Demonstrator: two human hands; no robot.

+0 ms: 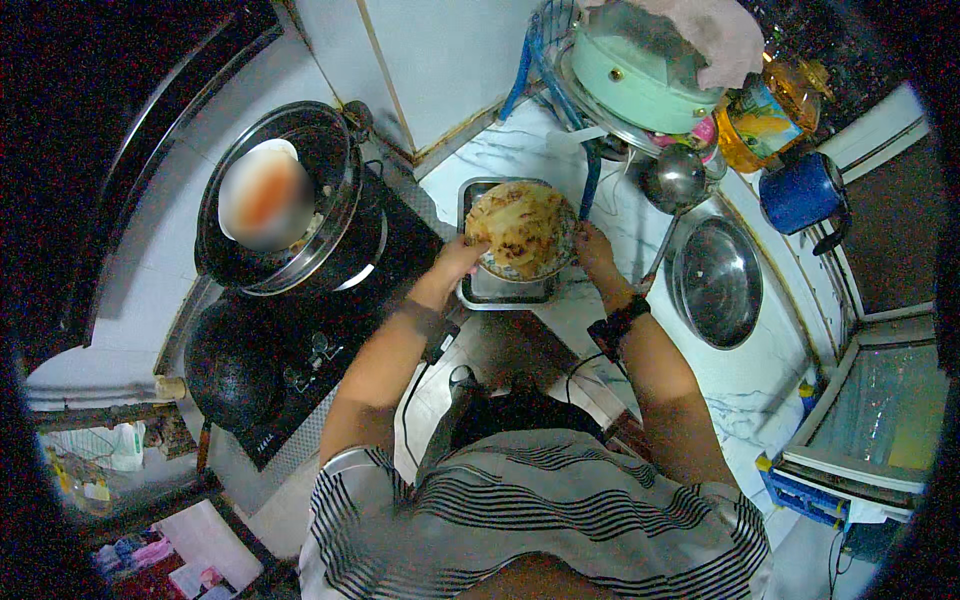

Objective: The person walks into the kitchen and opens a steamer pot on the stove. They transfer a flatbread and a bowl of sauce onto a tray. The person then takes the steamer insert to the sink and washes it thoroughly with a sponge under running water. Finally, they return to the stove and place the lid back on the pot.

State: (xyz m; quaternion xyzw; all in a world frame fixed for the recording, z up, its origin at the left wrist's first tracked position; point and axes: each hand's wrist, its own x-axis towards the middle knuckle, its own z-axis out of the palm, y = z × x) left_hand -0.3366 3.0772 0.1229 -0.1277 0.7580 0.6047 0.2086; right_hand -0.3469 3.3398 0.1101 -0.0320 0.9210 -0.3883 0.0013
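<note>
Both my hands hold a round plate of browned, pale yellow food (523, 231), which looks like flat fried pieces. My left hand (463, 260) grips its left edge, the thumb over the rim. At the right edge, my right hand (595, 246) has its fingers around the rim. Under the plate is a rectangular metal tray (506, 294) on the marble-patterned counter; whether the plate touches it I cannot tell. Dark bands are on both wrists, with cables hanging from them.
To the left, a large dark pan (281, 277) with a blurred white dish (266, 195) sits on the black stove, near a dark wok (232, 367). On the right are a steel basin (718, 285), a ladle (675, 180), a blue mug (801, 193) and a green pot (637, 82) on a blue rack.
</note>
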